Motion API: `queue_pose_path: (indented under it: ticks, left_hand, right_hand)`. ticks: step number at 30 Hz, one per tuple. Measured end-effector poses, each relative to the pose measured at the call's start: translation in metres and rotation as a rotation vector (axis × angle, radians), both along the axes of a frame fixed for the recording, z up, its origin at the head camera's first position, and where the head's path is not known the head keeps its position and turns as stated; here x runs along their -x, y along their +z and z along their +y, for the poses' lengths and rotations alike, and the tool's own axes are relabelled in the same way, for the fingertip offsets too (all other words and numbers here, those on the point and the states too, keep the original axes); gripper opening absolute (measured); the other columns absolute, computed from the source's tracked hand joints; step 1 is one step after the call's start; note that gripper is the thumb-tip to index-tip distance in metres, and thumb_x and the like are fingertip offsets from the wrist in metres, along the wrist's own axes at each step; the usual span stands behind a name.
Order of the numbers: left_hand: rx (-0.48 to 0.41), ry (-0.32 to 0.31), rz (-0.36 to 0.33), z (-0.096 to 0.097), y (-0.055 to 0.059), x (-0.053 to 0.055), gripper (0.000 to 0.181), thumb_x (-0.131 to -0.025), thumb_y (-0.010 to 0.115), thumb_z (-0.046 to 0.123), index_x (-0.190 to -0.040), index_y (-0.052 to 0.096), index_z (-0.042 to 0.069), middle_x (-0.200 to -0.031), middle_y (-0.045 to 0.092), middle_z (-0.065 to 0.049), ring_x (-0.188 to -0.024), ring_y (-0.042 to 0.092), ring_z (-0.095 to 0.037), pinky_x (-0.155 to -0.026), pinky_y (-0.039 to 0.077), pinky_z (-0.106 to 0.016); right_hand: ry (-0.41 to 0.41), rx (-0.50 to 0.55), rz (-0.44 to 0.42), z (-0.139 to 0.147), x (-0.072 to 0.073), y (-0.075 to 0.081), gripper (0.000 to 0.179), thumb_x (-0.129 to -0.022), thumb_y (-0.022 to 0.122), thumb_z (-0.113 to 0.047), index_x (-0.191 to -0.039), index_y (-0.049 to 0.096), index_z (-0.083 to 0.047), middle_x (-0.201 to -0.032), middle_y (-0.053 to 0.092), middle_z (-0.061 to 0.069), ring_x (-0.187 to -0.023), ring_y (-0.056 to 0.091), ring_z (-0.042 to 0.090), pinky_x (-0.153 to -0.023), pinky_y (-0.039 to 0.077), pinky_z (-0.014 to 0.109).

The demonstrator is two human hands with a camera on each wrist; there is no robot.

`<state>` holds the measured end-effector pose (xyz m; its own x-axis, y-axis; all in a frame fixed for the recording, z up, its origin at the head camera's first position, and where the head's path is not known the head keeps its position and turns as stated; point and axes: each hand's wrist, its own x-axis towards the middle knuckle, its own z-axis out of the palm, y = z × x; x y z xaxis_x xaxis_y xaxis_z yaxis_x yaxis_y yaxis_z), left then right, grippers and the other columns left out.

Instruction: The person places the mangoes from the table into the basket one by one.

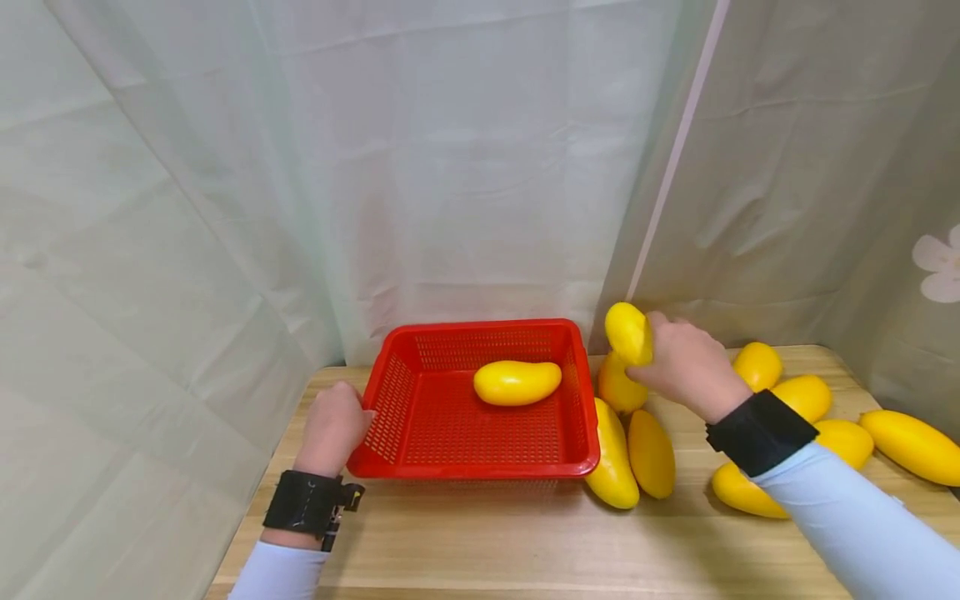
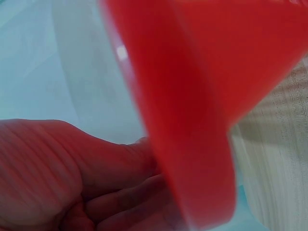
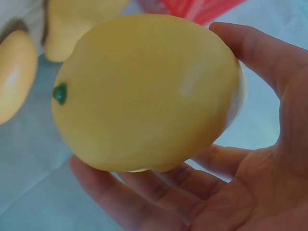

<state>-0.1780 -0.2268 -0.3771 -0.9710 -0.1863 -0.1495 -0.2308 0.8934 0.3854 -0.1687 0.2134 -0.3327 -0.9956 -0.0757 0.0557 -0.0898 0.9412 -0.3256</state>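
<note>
My left hand (image 1: 333,427) grips the left rim of a red plastic basket (image 1: 472,471), thumb and fingers around the edge; the left wrist view shows the rim (image 2: 183,120) close up. Inside the basket lies one yellow mango (image 1: 517,382). In my right hand (image 1: 692,363) is another mango (image 1: 627,332), held above the table just right of the basket. The right wrist view shows this mango (image 3: 149,91) between thumb and fingers, with a green stem spot at one end. Beneath it, beside the basket, lie three mangoes (image 1: 652,454).
Several more mangoes (image 1: 911,446) lie on the right of the wooden table (image 1: 487,546), some partly hidden by my right forearm. Pale curtains (image 1: 480,167) hang behind the basket and along both sides.
</note>
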Motion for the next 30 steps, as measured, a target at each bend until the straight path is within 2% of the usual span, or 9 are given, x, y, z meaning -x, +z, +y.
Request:
queue_pose_path:
  ticks: [7,14,20,23,27,30]
  left_hand:
    - [-0.001,-0.002,0.007,0.000,0.000,-0.001,0.024,-0.082,0.069,0.012,-0.099,0.065,-0.004,-0.079,0.065,-0.016,-0.057,0.059,-0.020,-0.051,0.054,-0.030]
    - [0.008,-0.021,0.038,0.000,0.000,0.000,0.022,-0.082,0.069,0.012,-0.096,0.066,-0.004,-0.076,0.065,-0.015,-0.056,0.058,-0.019,-0.049,0.051,-0.028]
    - [0.005,-0.019,0.037,0.003,0.003,-0.001,0.022,-0.082,0.069,0.012,-0.097,0.065,-0.004,-0.076,0.065,-0.015,-0.056,0.059,-0.019,-0.049,0.052,-0.029]
    - [0.000,-0.010,0.028,0.004,0.004,-0.002,0.024,-0.082,0.070,0.012,-0.099,0.065,-0.004,-0.079,0.066,-0.015,-0.057,0.059,-0.020,-0.052,0.055,-0.031]
    - [-0.003,-0.001,0.025,0.004,0.005,-0.003,0.024,-0.082,0.069,0.012,-0.100,0.065,-0.003,-0.080,0.066,-0.016,-0.057,0.060,-0.020,-0.055,0.056,-0.033]
    - [0.002,-0.005,0.030,0.004,0.005,-0.004,0.024,-0.082,0.069,0.012,-0.100,0.065,-0.003,-0.079,0.066,-0.016,-0.057,0.060,-0.020,-0.054,0.055,-0.033]
  right_hand:
    - [0.046,0.009,0.046,-0.031,0.008,0.004,0.064,-0.071,0.076,-0.038,-0.114,0.046,-0.003,-0.088,0.058,0.012,-0.076,0.053,0.027,-0.061,0.049,0.037]
    - [0.097,0.016,0.026,-0.059,0.011,0.007,0.072,-0.070,0.079,-0.037,-0.124,0.045,-0.006,-0.098,0.057,0.011,-0.081,0.053,0.026,-0.067,0.052,0.039]
    - [0.146,-0.026,0.051,-0.076,0.016,0.005,0.072,-0.068,0.080,-0.038,-0.123,0.046,-0.007,-0.098,0.057,0.011,-0.080,0.053,0.026,-0.068,0.052,0.040]
    - [0.167,-0.043,0.053,-0.084,0.019,0.005,0.076,-0.068,0.081,-0.038,-0.127,0.045,-0.007,-0.104,0.057,0.012,-0.084,0.053,0.026,-0.072,0.051,0.042]
    - [0.232,-0.073,0.030,-0.095,0.023,0.004,0.084,-0.067,0.082,-0.039,-0.135,0.041,-0.012,-0.115,0.055,0.009,-0.090,0.052,0.025,-0.079,0.052,0.042]
    - [0.296,-0.115,0.019,-0.102,0.024,0.003,0.086,-0.065,0.082,-0.042,-0.136,0.041,-0.015,-0.115,0.055,0.006,-0.090,0.052,0.023,-0.080,0.053,0.040]
